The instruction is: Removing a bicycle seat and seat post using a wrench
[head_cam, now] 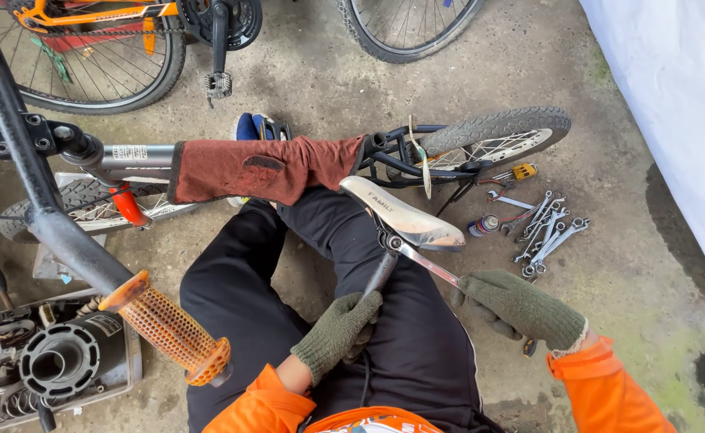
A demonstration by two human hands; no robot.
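The clamp bolt under the pale bike saddle [404,215] is being worked over the lap, seat post [379,275] being gripped in the left hand [338,333] and a wrench [424,263] being clutched by the right hand [521,309], so next probably a steady turn is needed.

Label [130,152]: small white rectangular sticker with dark print, on the grey bicycle frame tube [140,160], just left of the reddish-brown cloth wrap [264,168]. No packages, signs or screens.
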